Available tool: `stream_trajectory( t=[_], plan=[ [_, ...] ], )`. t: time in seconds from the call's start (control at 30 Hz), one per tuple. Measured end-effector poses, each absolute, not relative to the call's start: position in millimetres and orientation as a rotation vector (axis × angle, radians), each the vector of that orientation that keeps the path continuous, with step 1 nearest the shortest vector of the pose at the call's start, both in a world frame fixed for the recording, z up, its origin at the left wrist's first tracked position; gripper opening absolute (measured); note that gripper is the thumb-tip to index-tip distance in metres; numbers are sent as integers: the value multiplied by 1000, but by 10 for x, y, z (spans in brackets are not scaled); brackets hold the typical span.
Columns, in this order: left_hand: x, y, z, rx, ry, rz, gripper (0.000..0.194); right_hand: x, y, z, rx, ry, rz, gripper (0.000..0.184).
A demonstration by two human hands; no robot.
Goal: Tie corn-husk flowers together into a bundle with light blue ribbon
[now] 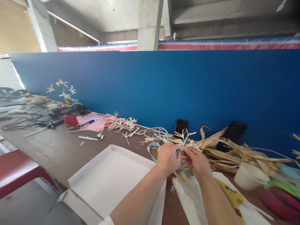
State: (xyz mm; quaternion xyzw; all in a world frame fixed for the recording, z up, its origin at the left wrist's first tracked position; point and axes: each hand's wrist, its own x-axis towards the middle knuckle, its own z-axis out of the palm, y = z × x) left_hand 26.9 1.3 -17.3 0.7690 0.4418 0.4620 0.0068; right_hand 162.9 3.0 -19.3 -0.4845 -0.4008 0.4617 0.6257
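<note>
Pale-blue narrow ribbon (154,144) beside white cardboard tray (117,175) — pinching at fingertips of bare left hand (168,157) and bare right hand (198,161); keep taut, untwisted.

The ribbon (152,144) apparently lies between the box (112,175) and the phone (181,125).

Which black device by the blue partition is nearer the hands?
The left one, a smartphone, just beyond the left hand; the other device stands farther right, tilted more.

Hazy bright left, dimmer right, sheen on tabletop (55,150)
</note>
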Motion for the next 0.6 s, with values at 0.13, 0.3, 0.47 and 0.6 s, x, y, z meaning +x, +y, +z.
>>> stream_trajectory(
  t=[0.13, 0.3, 0.47, 0.6],
  plan=[
    [261, 17, -180, 2372, 1387, 1421, 12, 1629, 31, -199, -1120, -935, 1054, 24],
    [252, 35, -190, 2321, 1397, 1442, 11, 1628, 40, -209, -1129, -959, 1057, 25],
    [268, 29, -192, 2309, 1347, 1472, 10, 1641, 41, -209, -1125, -970, 1046, 27],
    [277, 30, -191, 2328, 1318, 1489, 8, 1647, 49, -211, -1117, -951, 1054, 26]
  ],
)
